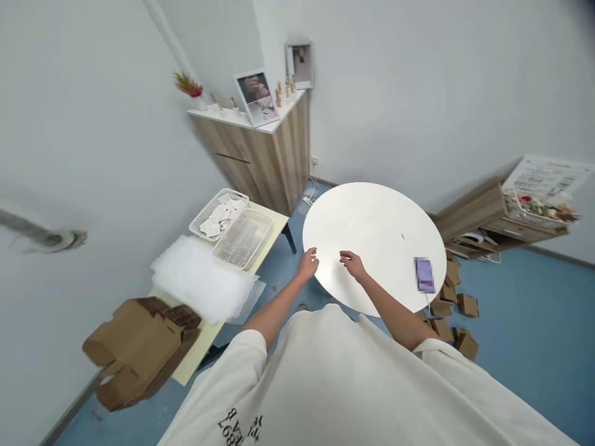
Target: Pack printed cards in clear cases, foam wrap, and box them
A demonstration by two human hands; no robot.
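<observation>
Two bare hands are held apart at the near left of a round white desk (pixel 372 223), nothing visible between them. The left hand (pixel 308 264) is by the rim, its grip loosely curled rather than pressed together; the right hand (pixel 352 264) is over the desktop, its grip half spread and likewise bare. Whether either touches the surface cannot be told. The desk, nearest to both hands, fills the middle of the view; on its right side, close to the edge, lies a phone (pixel 424 274) with a pale cable (pixel 427 303) trailing over. That looks the likeliest trouble: the right forearm (pixel 395 310), near the cable, could snag it and drag the phone down among the small cardboard boxes (pixel 467 305). On the other side, pale translucent sheets (pixel 199 272) overhang a side desk (pixel 188 368); they look light and slick, so a brush from the left forearm (pixel 274 303) could send them sliding.
</observation>
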